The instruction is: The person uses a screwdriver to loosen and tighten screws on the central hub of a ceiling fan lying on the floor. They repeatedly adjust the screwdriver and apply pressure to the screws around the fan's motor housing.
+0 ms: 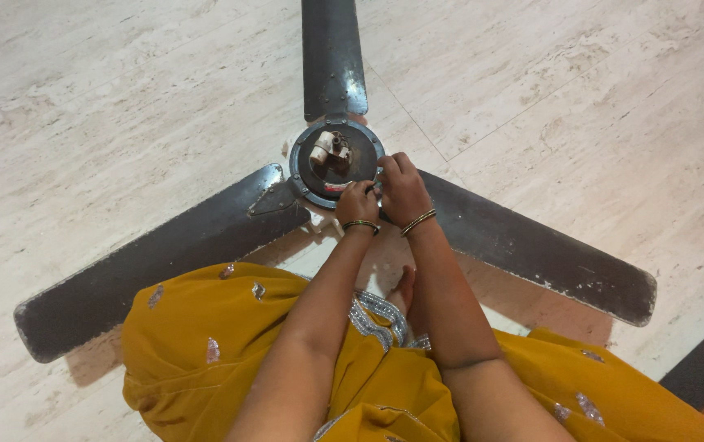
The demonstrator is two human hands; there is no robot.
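A dark ceiling fan (331,164) lies flat on a pale stone floor (123,98), and everything else is placed against its round motor hub (336,161).

The left hand (358,205) sits at the hub's near edge, fingers curled in narrowly and pressed to the rim just below the hub's face. Whether it pinches anything small there cannot be told. A thin dark bangle (361,224) circles its wrist.

The right hand (402,187) rests just beside the left one, at the hub's near-right edge, where the right blade (532,250) joins. Its fingers are bent and closed in tight against the rim, touching the metal; what, if anything, they grip is hidden. Gold bangles (418,221) ring that wrist.

The two hands touch or nearly touch each other at the hub's lower right.

On top of the hub stands a short pale fitting (329,148), away from both hands. One blade (333,57) runs straight away from the hub, another blade (164,262) runs to the near left.

Nearer than the hub, a mustard-yellow garment (205,352) covers the person's lap.
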